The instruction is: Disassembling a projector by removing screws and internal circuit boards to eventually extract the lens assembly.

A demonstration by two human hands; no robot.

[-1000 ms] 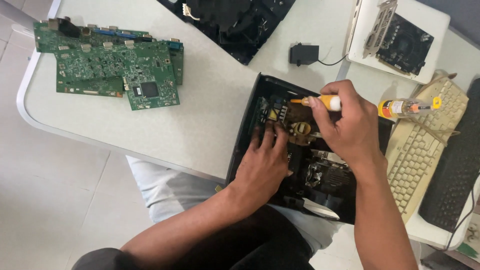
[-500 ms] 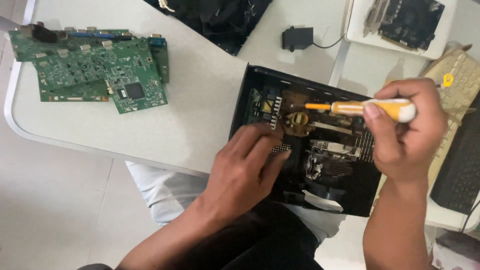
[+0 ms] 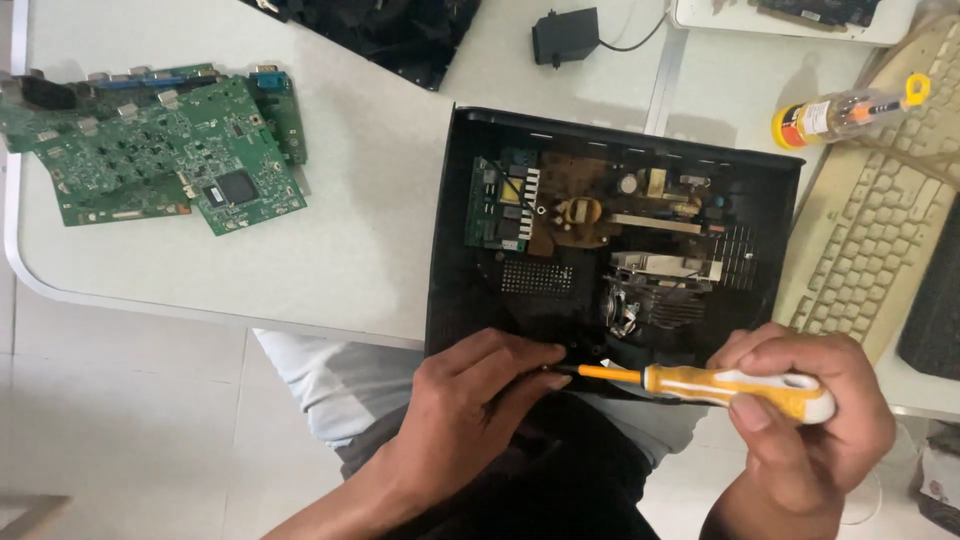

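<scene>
An opened black device casing [image 3: 460, 250] lies on the white table, with brown and green boards and metal parts showing inside. My right hand [image 3: 810, 420] grips a screwdriver [image 3: 720, 383] with an orange and white handle, held level, its tip pointing left at the casing's near edge. My left hand [image 3: 470, 410] rests at that near edge, fingers pinched around the screwdriver's tip. What sits under the fingertips is hidden.
A green circuit board [image 3: 160, 150] lies at the far left of the table. A beige keyboard [image 3: 880, 220] and a second orange-capped screwdriver [image 3: 850, 112] lie at the right. A black adapter [image 3: 566, 35] and dark cloth [image 3: 390, 30] sit at the back.
My right hand has carried the screwdriver from over the casing's middle down to its near edge. My left hand has slid back to the same edge and now meets the tip.
</scene>
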